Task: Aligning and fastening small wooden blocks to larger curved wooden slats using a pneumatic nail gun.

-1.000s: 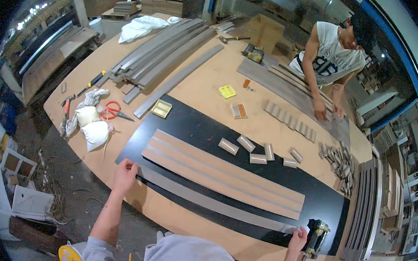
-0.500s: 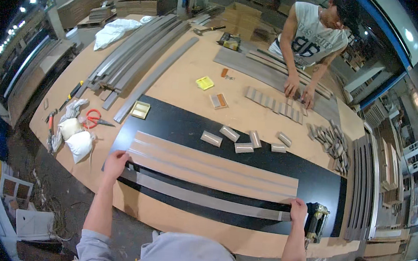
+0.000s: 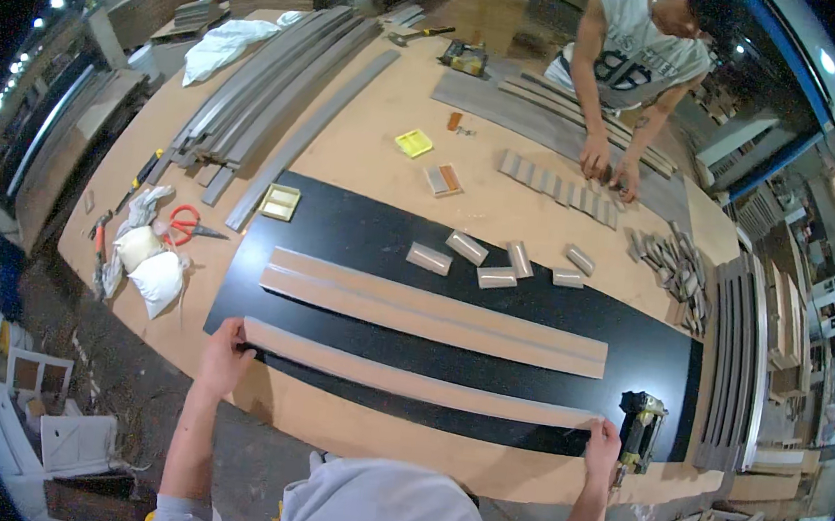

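Observation:
A long, narrow wooden strip (image 3: 416, 385) with a tan face lies lengthwise in front of me, over the near part of a black board (image 3: 341, 221). My left hand (image 3: 226, 351) pinches its left end, and my right hand (image 3: 604, 445) grips the right end. Just beyond it, apart by a band of black, two similar tan strips (image 3: 433, 312) rest side by side. A nail gun (image 3: 640, 428) stands to the right of my right hand. Several short, rounded wooden blocks (image 3: 497, 277) are scattered on the board's far part.
Across the table a co-worker's hands (image 3: 609, 170) handle small pieces beside a row of blocks (image 3: 557, 189). Long grey strips (image 3: 263, 95) are stacked at the far left. Red-handled scissors (image 3: 187, 226) and white bags (image 3: 155, 281) lie at left; a heap of pieces (image 3: 673, 265) at right.
Both hands have drawn one tan strip toward me, away from the other strips. It now lies where a grey strip showed before. The view has also shifted slightly.

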Demonstrator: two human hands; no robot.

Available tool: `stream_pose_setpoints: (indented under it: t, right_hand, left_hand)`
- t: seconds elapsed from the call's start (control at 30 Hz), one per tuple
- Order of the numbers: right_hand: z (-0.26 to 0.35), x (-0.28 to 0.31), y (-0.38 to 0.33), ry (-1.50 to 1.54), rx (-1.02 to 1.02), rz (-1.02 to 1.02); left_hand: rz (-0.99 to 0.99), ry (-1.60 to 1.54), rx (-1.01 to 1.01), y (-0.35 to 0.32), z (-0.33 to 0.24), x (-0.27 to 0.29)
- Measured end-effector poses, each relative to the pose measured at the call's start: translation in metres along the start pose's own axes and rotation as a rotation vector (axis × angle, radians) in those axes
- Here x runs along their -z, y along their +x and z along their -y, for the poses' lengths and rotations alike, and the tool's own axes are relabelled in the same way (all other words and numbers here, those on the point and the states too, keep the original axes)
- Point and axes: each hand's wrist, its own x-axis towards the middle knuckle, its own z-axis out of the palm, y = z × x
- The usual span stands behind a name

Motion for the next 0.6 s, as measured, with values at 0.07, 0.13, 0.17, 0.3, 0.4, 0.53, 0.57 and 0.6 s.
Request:
stream_pose_setpoints:
  t: [0.07, 0.13, 0.17, 0.3, 0.4, 0.53, 0.57, 0.6]
  right_hand:
    - [0.019, -0.004, -0.003, -0.096, 0.063, 0.007]
    - [0.021, -0.002, -0.012, -0.135, 0.068, -0.077]
    - [0.018, 0.002, -0.008, -0.105, 0.005, -0.001]
    - [0.023, -0.012, -0.009, -0.029, 0.012, -0.071]
    - [0.037, -0.019, -0.014, 0.092, -0.091, -0.059]
    - [0.034, -0.005, -0.001, -0.044, -0.112, -0.059]
    - [0.033, 0.001, 0.007, -0.102, -0.071, -0.063]
    - [0.047, -0.003, 0.015, -0.098, -0.119, -0.089]
  left_hand:
    - [-0.097, 0.117, -0.036, 0.0, 0.021, -0.011]
    - [-0.067, 0.134, 0.094, 0.002, -0.01, -0.017]
    - [-0.052, 0.136, 0.183, 0.007, -0.006, -0.013]
    - [0.029, 0.119, 0.15, 0.009, 0.035, -0.001]
    - [-0.063, -0.096, 0.126, 0.013, 0.049, -0.003]
    - [0.127, -0.147, 0.068, 0.024, 0.053, 0.006]
    - [0.204, -0.26, 0.041, 0.028, 0.035, 0.011]
    - [0.422, -0.177, 0.048, 0.038, 0.027, 0.029]
